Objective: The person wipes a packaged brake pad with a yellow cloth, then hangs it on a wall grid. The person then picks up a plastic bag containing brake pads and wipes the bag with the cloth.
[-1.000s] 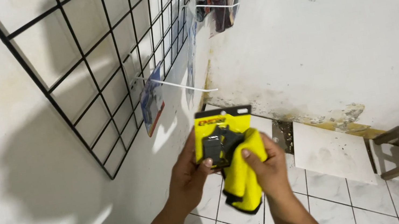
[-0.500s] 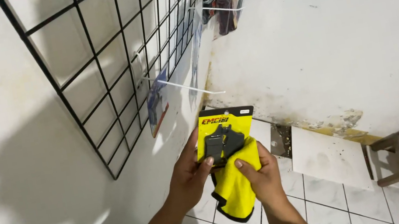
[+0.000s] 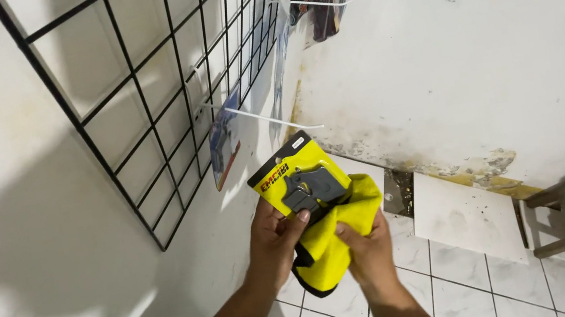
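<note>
1. Left hand (image 3: 275, 239): fingers clamped on the lower edge of a yellow carded package (image 3: 300, 179), thumb on its face.
2. Right hand (image 3: 368, 250): fingers closed on a yellow cloth (image 3: 330, 251) pressed against the package.
3. Both are held below a white hook (image 3: 267, 117) on the black wire grid (image 3: 154, 88).

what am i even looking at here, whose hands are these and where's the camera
There is one picture, taken by a camera worn on a person's head and looking down, so the two bare arms coming up from the bottom are that person's own. No machine is involved. The left hand holds a yellow carded package with a small dark grey part mounted on its front. The right hand presses a yellow cloth against the package from below. On the white wall to the left hangs a black wire grid panel with thin white hooks; other packaged goods hang further along it. Below is a white tiled floor.
</note>
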